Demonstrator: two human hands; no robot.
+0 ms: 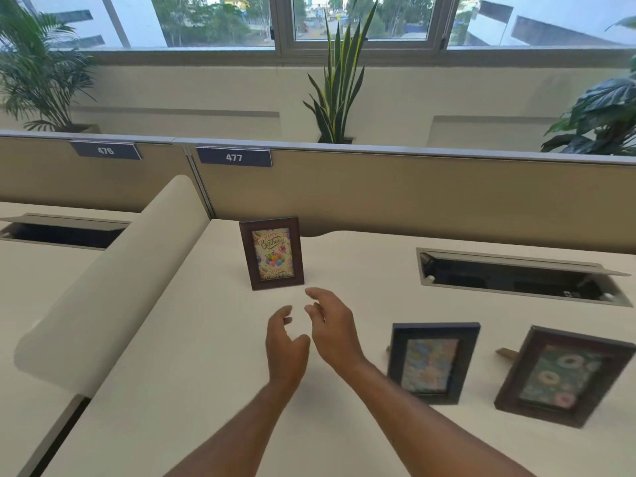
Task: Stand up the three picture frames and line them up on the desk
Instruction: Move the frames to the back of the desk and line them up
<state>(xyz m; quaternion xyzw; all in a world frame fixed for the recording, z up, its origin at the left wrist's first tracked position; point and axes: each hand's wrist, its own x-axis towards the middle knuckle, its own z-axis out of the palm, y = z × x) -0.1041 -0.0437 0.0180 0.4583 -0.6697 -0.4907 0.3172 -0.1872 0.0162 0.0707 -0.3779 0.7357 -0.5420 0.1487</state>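
Observation:
A brown frame with a "Happy Birthday" card (272, 253) stands upright toward the back of the cream desk (192, 339). A dark blue frame (432, 362) stands on its prop at the near right. Further right, a brown frame with a doughnut picture (562, 375) also stands, tilted. My left hand (286, 346) and my right hand (330, 325) hover side by side over the desk just in front of the birthday frame. Both hold nothing, fingers loosely curled and apart.
An open cable tray with a raised lid (516, 275) is sunk into the desk at the back right. A curved cream divider (113, 287) bounds the desk on the left. A beige partition labelled 477 (395, 191) runs along the back, with plants behind it.

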